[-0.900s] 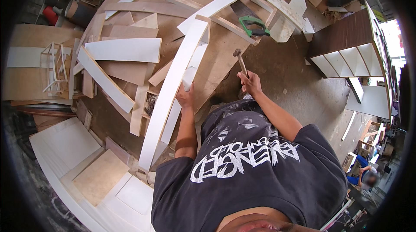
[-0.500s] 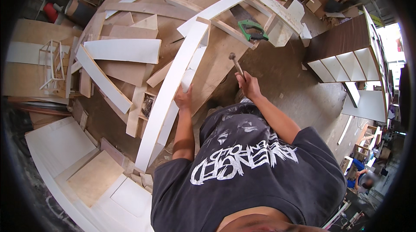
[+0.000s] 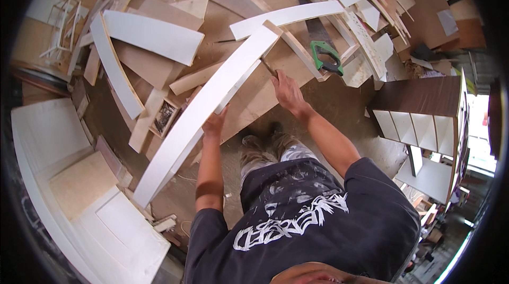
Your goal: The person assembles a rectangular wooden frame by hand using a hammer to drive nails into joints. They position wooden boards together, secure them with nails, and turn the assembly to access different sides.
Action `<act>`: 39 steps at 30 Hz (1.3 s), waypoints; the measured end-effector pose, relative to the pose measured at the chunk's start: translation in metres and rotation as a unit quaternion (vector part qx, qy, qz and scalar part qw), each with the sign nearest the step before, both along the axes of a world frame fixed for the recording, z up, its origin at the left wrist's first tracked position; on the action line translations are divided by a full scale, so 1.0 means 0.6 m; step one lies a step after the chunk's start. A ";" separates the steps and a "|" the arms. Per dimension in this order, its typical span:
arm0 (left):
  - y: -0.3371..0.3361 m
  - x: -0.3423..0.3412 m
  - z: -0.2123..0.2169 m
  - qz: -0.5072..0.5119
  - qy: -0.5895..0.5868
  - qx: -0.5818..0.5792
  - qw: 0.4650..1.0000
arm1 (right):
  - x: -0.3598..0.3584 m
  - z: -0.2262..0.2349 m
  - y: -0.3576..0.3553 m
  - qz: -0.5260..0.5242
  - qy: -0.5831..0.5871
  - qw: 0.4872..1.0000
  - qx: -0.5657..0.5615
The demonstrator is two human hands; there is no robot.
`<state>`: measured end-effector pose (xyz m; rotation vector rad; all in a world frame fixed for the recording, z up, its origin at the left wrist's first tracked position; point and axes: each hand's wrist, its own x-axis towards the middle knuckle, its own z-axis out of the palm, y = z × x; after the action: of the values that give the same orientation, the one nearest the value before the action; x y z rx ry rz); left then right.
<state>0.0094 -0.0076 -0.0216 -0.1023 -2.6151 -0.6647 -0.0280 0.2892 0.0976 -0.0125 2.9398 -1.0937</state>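
A long white panel assembly (image 3: 212,85) slants across the bench, with its narrow far end resting among wood pieces and its near end jutting past the bench edge. My left hand (image 3: 214,122) grips its right-hand side about midway along, the fingers partly hidden by the panel. In my right hand (image 3: 287,91) is a hammer (image 3: 269,67), closed round the handle. The hammer's head is out of sight behind the panel's right edge near the far end. Beyond it, a curved white strip (image 3: 291,16) lies across a wooden frame (image 3: 297,45).
A green-handled handsaw (image 3: 324,56) lies right of the frame. A small box of nails or screws (image 3: 164,117) sits left of the panel. White boards (image 3: 154,35) and offcuts cover the bench. A brown and white cabinet (image 3: 416,109) stands at right; large white panels (image 3: 127,231) lean lower left.
My right hand has brought the hammer left, so its head has passed from open view to behind the panel's edge. My left hand stays on the panel. The whole view has shifted.
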 end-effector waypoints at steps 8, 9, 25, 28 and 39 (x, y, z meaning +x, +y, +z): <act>0.022 -0.005 0.068 -0.008 -0.013 0.024 1.000 | -0.020 -0.034 0.030 0.046 0.031 0.998 0.024; 0.020 0.000 0.078 -0.010 -0.029 0.012 0.999 | -0.017 -0.045 0.033 0.046 -0.016 0.996 0.069; 0.031 0.004 0.103 -0.009 -0.130 0.057 0.990 | -0.033 -0.021 0.042 0.086 0.025 0.996 0.007; 0.034 -0.003 0.104 -0.018 -0.107 0.053 0.993 | -0.032 -0.005 0.046 0.047 0.035 0.997 -0.048; 0.023 -0.005 0.079 -0.029 -0.086 0.055 0.994 | -0.047 -0.029 0.041 0.092 0.015 0.995 0.040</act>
<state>0.0061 0.0059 0.0259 -0.0916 -2.7407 -0.8710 -0.0560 0.3140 0.0804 -0.2964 2.9339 -0.9596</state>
